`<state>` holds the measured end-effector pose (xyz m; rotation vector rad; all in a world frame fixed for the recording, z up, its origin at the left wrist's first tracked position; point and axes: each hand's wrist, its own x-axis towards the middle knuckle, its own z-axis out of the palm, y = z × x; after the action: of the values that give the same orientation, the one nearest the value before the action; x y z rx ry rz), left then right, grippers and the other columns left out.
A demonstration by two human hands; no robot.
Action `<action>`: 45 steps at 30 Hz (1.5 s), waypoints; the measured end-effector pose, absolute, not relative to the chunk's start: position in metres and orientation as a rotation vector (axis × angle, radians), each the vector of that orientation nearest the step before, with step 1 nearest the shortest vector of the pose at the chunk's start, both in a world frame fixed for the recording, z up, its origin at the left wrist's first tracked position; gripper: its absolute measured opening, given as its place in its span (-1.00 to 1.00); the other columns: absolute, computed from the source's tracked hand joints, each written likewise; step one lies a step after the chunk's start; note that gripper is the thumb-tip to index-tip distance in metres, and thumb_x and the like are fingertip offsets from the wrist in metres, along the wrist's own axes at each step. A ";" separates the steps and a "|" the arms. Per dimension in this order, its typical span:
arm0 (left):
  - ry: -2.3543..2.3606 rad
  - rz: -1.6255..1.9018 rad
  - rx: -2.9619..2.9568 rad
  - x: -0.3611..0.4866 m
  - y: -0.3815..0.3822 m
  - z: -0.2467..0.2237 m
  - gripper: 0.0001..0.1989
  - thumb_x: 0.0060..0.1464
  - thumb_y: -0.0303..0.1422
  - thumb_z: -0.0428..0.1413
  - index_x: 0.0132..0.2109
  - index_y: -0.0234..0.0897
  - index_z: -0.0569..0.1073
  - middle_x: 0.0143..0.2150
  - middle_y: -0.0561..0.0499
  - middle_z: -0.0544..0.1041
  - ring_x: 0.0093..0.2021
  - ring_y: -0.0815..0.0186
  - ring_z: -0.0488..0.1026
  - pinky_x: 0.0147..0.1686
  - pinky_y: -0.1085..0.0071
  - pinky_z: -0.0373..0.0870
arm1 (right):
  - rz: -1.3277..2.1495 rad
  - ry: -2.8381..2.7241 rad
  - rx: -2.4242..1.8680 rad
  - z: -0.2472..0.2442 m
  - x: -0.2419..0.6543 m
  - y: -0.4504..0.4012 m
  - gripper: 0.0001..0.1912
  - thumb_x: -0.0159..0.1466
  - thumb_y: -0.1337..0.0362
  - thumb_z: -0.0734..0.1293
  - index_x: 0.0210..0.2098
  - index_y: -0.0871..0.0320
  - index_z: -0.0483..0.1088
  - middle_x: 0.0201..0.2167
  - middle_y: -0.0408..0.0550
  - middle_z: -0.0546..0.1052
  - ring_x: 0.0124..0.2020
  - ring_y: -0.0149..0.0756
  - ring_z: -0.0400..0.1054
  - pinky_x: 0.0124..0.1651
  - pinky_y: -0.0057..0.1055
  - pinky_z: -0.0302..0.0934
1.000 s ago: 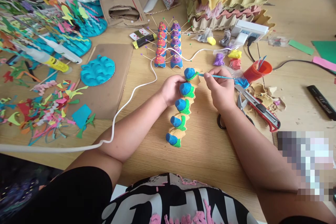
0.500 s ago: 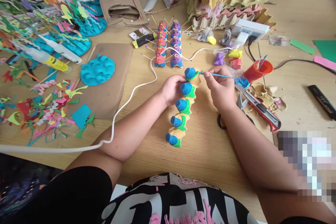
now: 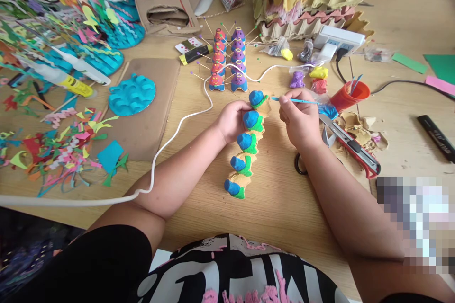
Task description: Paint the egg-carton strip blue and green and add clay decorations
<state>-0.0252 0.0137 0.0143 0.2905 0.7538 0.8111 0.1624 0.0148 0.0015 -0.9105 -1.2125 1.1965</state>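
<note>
A strip of egg carton cups (image 3: 242,179) runs lengthwise in front of me. Each cup has a blue clay top with a band of green clay below it. My left hand (image 3: 233,120) grips the strip from its left side near the far end, with some fingers hidden behind it. Pinched in my right hand (image 3: 300,116) is a thin blue clay modelling tool (image 3: 302,101). Its tip points left, just short of the farthest cup. Beyond the strip stand two rows of finished carton figures, red ones (image 3: 218,57) and purple ones (image 3: 238,59), with pins stuck in them.
A utility knife (image 3: 351,144), partly hidden scissors (image 3: 300,164) and an orange cup (image 3: 350,95) lie right of my hand. Clay packets (image 3: 319,72) and a power strip (image 3: 339,38) sit behind. A white cable (image 3: 154,170) crosses left, near paper scraps (image 3: 71,151) and cardboard (image 3: 149,132).
The tool in my right hand has drawn slightly right, its tip coming away from the green clay on the farthest cup. The strip has tilted very slightly; my left hand keeps its hold.
</note>
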 end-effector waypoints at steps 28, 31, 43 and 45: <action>0.760 0.799 0.266 -0.023 0.011 0.014 -0.76 0.18 -0.48 0.00 -0.31 -0.34 0.56 -0.55 -0.10 0.57 -0.61 0.14 0.52 -0.55 0.30 0.49 | 1.292 -1.222 -0.980 0.007 0.160 0.014 -0.37 0.11 -0.30 0.63 -0.33 -0.01 0.32 -0.64 -0.37 0.13 -0.61 -0.46 -0.06 -0.49 -0.37 -0.17; 0.760 0.806 0.267 -0.022 0.011 0.014 -0.76 0.18 -0.48 0.00 -0.32 -0.35 0.57 -0.54 -0.10 0.57 -0.61 0.17 0.52 -0.56 0.33 0.47 | 1.293 -1.220 -0.971 0.007 0.160 0.015 -0.38 0.11 -0.29 0.64 -0.34 -0.01 0.31 -0.64 -0.38 0.12 -0.61 -0.47 -0.05 -0.50 -0.38 -0.16; 0.739 0.838 0.322 -0.021 0.010 0.012 -0.72 0.20 -0.52 -0.02 -0.32 -0.38 0.59 -0.49 -0.10 0.60 -0.55 0.20 0.56 -0.49 0.35 0.54 | 1.393 -1.154 -0.941 0.012 0.160 0.013 -0.43 0.13 -0.16 0.66 -0.36 0.02 0.30 -0.65 -0.38 0.19 -0.62 -0.51 -0.02 -0.50 -0.44 -0.14; 0.734 0.834 0.308 -0.021 0.010 0.012 -0.74 0.19 -0.51 0.00 -0.30 -0.38 0.60 -0.49 -0.10 0.60 -0.55 0.19 0.56 -0.49 0.34 0.54 | 1.401 -1.149 -0.927 0.013 0.161 0.013 -0.41 0.14 -0.17 0.64 -0.38 0.01 0.26 -0.66 -0.37 0.17 -0.61 -0.50 -0.04 -0.50 -0.44 -0.15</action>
<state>-0.0214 0.0103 0.0116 0.3080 0.7338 0.8343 0.1605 0.0134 0.0132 -0.9271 -1.1486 1.4007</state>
